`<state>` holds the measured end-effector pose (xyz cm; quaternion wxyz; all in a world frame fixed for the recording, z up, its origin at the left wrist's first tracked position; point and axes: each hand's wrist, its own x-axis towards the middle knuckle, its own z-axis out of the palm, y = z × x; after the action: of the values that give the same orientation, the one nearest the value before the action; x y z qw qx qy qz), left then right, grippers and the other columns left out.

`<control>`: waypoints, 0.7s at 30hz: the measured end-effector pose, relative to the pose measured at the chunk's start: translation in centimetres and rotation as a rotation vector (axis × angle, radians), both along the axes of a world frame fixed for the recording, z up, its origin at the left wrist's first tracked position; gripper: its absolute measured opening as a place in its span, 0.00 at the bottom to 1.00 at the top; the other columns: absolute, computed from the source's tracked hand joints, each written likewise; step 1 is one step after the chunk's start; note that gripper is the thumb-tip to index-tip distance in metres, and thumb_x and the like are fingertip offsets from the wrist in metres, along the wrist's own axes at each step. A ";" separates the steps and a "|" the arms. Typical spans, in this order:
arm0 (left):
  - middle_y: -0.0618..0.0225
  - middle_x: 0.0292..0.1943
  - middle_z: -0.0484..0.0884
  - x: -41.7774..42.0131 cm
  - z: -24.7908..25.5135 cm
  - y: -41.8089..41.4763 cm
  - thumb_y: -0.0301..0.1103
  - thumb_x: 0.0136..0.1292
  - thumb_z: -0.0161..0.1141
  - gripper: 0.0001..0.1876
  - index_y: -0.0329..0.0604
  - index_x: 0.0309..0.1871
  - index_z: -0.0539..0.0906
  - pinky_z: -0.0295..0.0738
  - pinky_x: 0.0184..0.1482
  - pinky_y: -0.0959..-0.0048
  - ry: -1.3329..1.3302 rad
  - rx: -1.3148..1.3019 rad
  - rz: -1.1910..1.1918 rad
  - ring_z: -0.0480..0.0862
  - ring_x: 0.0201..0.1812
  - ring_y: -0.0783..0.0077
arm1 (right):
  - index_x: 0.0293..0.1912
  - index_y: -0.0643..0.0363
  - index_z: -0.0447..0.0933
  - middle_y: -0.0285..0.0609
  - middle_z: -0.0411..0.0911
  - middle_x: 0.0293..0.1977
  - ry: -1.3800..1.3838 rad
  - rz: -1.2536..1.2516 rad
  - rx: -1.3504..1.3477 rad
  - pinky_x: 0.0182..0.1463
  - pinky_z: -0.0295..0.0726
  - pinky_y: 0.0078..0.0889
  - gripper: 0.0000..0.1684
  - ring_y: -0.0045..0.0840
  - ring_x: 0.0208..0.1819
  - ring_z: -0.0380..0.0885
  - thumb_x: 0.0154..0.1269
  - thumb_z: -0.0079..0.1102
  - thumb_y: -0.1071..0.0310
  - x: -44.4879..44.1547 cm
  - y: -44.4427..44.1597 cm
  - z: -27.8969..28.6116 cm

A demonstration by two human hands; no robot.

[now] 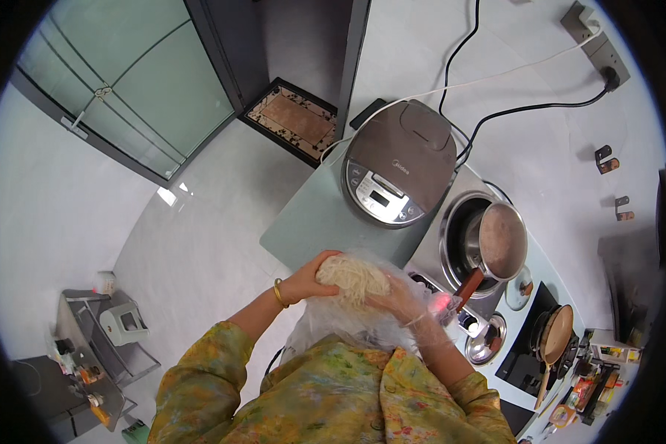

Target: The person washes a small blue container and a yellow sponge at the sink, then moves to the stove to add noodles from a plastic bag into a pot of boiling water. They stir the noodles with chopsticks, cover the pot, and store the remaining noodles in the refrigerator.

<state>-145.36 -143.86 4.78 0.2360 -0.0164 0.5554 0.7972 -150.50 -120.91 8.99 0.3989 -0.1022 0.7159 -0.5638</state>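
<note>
A bundle of pale dried noodles (pixel 351 278) is held between my two hands, close in front of my body and by the corner of the glass-like counter (pixel 311 222). My left hand (pixel 309 278), with a gold bracelet at its wrist, grips the bundle's left side. On the other side my right hand (pixel 397 297) holds it from within or behind a clear plastic bag (pixel 333 327), which hangs around the noodles and over my right wrist. Beyond the bundle stands a Midea rice cooker (pixel 399 166) with its lid down.
Right of the cooker, a saucepan (pixel 502 241) with a wooden handle sits tilted in a larger steel pot (pixel 449 250). Glass lids (pixel 519 288), a frying pan (pixel 556 333) on the hob and seasoning packets lie farther right. Black cables (pixel 533 105) run to a wall socket (pixel 596 47).
</note>
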 end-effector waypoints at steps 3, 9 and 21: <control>0.66 0.56 0.68 0.7 -0.7 -0.4 0.27 0.49 0.66 0.38 0.44 0.64 0.60 0.63 0.60 0.70 -0.096 0.091 0.040 0.67 0.58 0.71 | 0.57 0.63 0.68 0.43 0.75 0.48 0.109 0.089 0.081 0.54 0.70 0.28 0.36 0.26 0.48 0.72 0.47 0.68 0.62 -0.2 -0.3 1.6; 0.66 0.58 0.67 1.1 -1.1 -0.7 0.26 0.48 0.67 0.41 0.45 0.66 0.57 0.62 0.61 0.69 -0.174 0.256 0.089 0.67 0.59 0.70 | 0.52 0.63 0.72 0.40 0.76 0.45 -0.108 0.062 0.029 0.53 0.71 0.27 0.30 0.24 0.45 0.73 0.48 0.68 0.66 -1.0 -0.3 2.1; 0.66 0.61 0.65 -0.3 -1.6 -2.5 0.31 0.37 0.74 0.54 0.51 0.69 0.52 0.57 0.65 0.70 -0.031 0.316 -0.020 0.63 0.62 0.69 | 0.58 0.64 0.65 0.41 0.73 0.49 -0.423 -0.100 -0.237 0.56 0.70 0.25 0.35 0.24 0.50 0.71 0.50 0.66 0.72 -1.7 0.0 -0.7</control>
<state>-145.66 -146.31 3.21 0.2519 0.0142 0.4196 0.8719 -152.16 -120.91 8.28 0.4969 0.0075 0.5497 -0.6715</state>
